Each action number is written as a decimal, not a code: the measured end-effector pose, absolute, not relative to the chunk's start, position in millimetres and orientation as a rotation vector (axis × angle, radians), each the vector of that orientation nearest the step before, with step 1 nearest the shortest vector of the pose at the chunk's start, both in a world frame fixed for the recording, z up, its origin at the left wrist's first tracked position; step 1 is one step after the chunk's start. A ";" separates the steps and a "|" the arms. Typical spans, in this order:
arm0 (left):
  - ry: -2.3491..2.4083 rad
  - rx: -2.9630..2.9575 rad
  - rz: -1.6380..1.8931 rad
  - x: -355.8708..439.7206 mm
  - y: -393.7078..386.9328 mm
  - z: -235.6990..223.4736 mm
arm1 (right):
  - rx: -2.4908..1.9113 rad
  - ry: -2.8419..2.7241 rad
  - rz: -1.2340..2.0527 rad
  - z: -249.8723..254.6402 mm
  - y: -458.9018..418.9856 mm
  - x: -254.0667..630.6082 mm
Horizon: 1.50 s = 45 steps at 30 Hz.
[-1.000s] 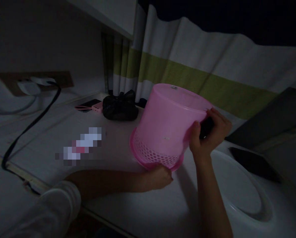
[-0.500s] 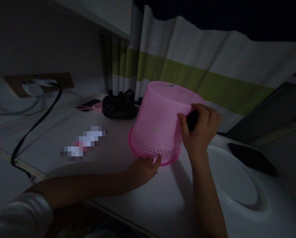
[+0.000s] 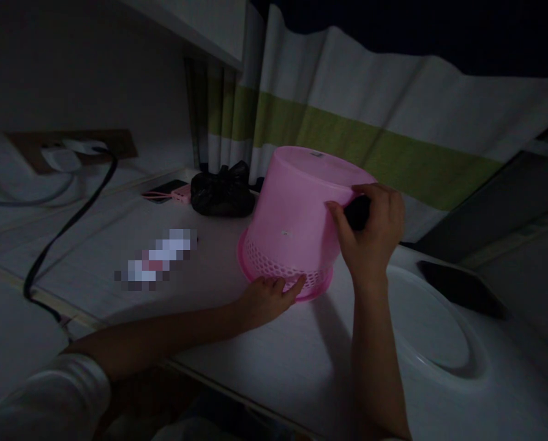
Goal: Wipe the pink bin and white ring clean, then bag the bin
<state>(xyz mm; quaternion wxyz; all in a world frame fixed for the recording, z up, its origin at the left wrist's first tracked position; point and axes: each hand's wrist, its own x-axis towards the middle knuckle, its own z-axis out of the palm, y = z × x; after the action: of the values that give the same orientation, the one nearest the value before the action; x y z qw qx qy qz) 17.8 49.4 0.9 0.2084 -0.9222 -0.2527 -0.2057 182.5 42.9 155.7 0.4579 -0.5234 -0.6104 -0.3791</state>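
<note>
"One pink bucket (image 3: 296, 208), where's it at?"

"Upside down over the table (image 3: 278, 367), tilted, right of the black bag (image 3: 221, 195). Right hand (image 3: 375, 226) is pinching it up top; left hand (image 3: 267, 300) is at the rim (image 3: 243, 257), fingers half curled, can't tell if it's gripping."

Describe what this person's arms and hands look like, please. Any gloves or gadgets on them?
Both the left hand and right hand are ungloved, with no ring or watch visible. A pale, loose sleeve covers part of the left arm; the right forearm looks bare. Dim light hides finer detail.
</note>
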 end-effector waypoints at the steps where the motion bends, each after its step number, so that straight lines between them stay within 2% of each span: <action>1: -0.697 -2.573 -0.565 18.2 49.3 1.1 | -1.293 -1.502 -0.937 155.6 42.9 182.4; 15: -0.648 -2.550 -0.636 20.0 53.7 -5.6 | -1.274 -1.506 -0.937 154.4 43.1 183.4; 35: -0.699 -2.763 -0.538 19.1 55.0 8.9 | -1.239 -1.515 -0.949 154.1 42.3 180.3; 45: -0.634 -2.635 -0.661 18.7 56.5 3.6 | -1.249 -1.493 -0.993 154.5 42.3 178.3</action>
<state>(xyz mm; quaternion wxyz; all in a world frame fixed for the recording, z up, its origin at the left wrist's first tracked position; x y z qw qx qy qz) 18.7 56.5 3.6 0.1752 -0.9299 -0.2237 -0.2334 178.3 42.3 154.5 0.4602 -0.5073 -0.6066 -0.4036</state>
